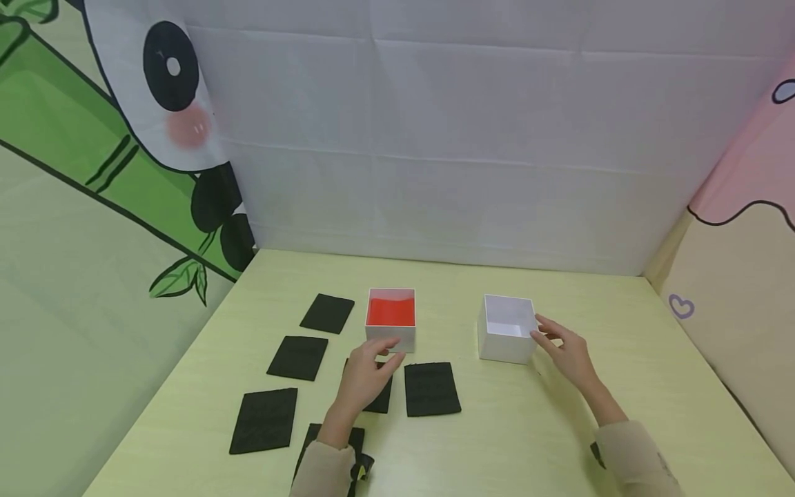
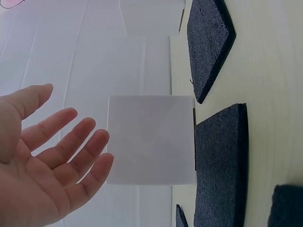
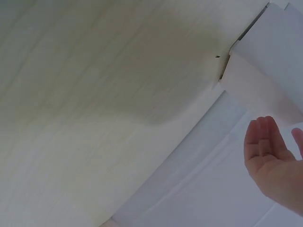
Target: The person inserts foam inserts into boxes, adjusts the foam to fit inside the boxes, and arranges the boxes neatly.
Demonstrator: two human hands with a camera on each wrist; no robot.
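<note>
Clock set flat on the pale, faintly wood-grained tabletop, centred on the left hand, twelve at the far side.

Left hand: nothing in its grasp; fingers spread apart, thumb clear, just in front of the first box.

Box one, at one o'clock: lidless, square-walled white box, smooth and matt, seemingly card. A flat red surface inside; lining or content, I cannot tell.

Box two, between two and three o'clock: lidless white box of like make, inside plain white; folded edges at a lower corner in the right wrist view.

Right hand: at three o'clock; fingers lie together, thumb apart, nothing clamped. Fingertips at the right side of box two, placed, I judge, to steady it; firm contact I cannot confirm.

Six black, fuzzy, felt-like square slabs, with thick cut edges: at eleven, between nine and ten, eight, seven (partly under the left wrist), five (partly behind the left hand) and just past three. All lie flat with gaps between, which presumably keeps each piece separate.

Backdrop: creased, pale lilac cloth beyond twelve.
</note>
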